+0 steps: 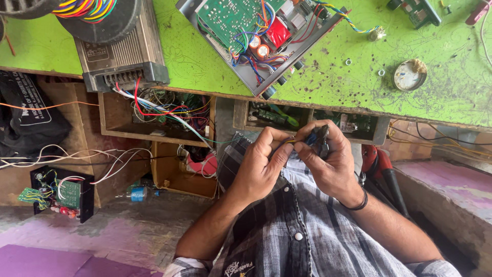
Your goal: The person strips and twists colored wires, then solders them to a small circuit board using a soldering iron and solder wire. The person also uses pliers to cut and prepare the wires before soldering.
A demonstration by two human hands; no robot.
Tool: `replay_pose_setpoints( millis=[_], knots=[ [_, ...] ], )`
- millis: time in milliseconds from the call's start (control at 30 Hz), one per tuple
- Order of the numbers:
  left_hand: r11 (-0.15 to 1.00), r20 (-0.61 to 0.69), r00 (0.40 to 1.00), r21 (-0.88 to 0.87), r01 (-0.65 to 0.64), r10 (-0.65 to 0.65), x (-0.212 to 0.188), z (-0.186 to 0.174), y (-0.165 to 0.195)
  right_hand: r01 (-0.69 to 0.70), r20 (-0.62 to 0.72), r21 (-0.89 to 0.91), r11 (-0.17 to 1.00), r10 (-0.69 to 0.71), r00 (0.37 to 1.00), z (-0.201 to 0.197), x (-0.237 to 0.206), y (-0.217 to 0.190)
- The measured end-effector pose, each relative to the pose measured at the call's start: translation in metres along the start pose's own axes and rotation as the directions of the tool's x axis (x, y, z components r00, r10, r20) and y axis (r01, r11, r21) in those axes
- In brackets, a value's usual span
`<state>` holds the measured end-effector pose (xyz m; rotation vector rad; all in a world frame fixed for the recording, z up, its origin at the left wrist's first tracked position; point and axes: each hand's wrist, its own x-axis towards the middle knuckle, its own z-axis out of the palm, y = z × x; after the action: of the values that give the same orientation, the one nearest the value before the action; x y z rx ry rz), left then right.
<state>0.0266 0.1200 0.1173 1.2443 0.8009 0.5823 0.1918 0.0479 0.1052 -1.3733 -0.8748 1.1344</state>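
Yellow wire (288, 139), pinched in the left hand (261, 164) and fed across to the right hand (328, 164), which is closed round a dark-handled hand tool (319, 138). Position: before the chest, below the green bench (318, 77). Step judged: stripping or cutting the wire end. Next calls for a steady squeeze and pull.

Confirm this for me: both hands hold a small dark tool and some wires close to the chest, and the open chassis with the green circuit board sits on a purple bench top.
One detail is wrong. The bench top is bright green, not purple, as the head view shows. The rest stands: the left hand and right hand hold a small dark tool and wires close to the chest, and the open chassis with its green board sits on that bench top.
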Motion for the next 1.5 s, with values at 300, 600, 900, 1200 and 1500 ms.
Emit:
replay_pose_setpoints(
  millis=[300,600,900,1200,1500],
  knots=[
    [0.978,-0.075,0.997,0.21,-0.013,0.03,0.001,-0.002,-0.003,0.006,0.02,-0.137,0.991,-0.004,1.0,-0.003,0.003,-0.013],
    [1.0,-0.095,0.995,0.002,-0.017,0.017,-0.001,-0.003,0.0,0.265,0.172,-0.715,0.647,-0.204,0.964,0.001,0.01,-0.035],
    [0.998,-0.081,0.995,0.028,-0.051,0.054,0.002,-0.006,0.005,0.273,0.189,-0.735,0.621,-0.198,0.962,0.005,0.01,-0.036],
    [0.996,-0.077,0.994,0.044,-0.075,0.078,0.001,-0.006,0.002,0.272,0.203,-0.741,0.615,-0.181,0.962,0.003,0.011,-0.035],
    [0.991,-0.085,0.993,0.11,-0.077,0.086,0.002,-0.008,0.001,0.256,0.217,-0.738,0.625,-0.14,0.966,0.0,0.011,-0.03]
  ],
)
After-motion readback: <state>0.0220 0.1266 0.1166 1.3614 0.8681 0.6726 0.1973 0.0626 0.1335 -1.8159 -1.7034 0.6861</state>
